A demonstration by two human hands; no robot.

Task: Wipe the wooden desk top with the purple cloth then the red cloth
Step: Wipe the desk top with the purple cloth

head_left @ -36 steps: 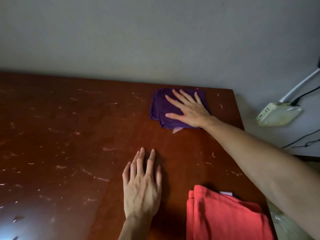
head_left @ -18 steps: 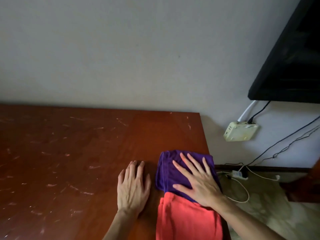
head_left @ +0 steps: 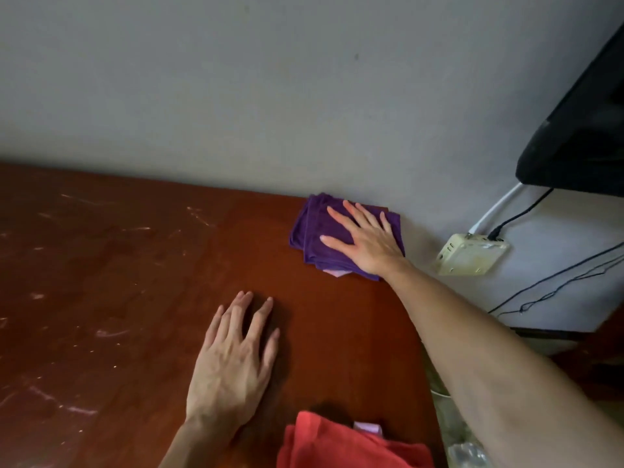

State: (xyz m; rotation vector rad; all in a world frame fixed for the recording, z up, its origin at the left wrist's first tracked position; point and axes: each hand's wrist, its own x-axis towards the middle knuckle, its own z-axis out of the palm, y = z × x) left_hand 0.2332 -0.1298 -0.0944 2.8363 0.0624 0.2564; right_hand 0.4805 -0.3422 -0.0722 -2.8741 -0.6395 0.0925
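A folded purple cloth (head_left: 314, 231) lies at the far right corner of the reddish-brown wooden desk top (head_left: 135, 282), against the wall. My right hand (head_left: 363, 239) presses flat on it with fingers spread, arm stretched out. My left hand (head_left: 233, 363) rests palm down on the bare wood nearer to me, fingers apart, holding nothing. A folded red cloth (head_left: 344, 444) with a small pale label sits at the desk's near right edge, partly cut off by the frame.
The desk's left part carries pale scratches and marks. Off the right edge, a cream power box (head_left: 471, 253) with white and black cables hangs on the wall. A black screen (head_left: 580, 136) fills the upper right corner.
My right hand has slid the purple cloth from beside the red cloth back to the far right corner by the wall. My left hand has stayed flat on the wood.
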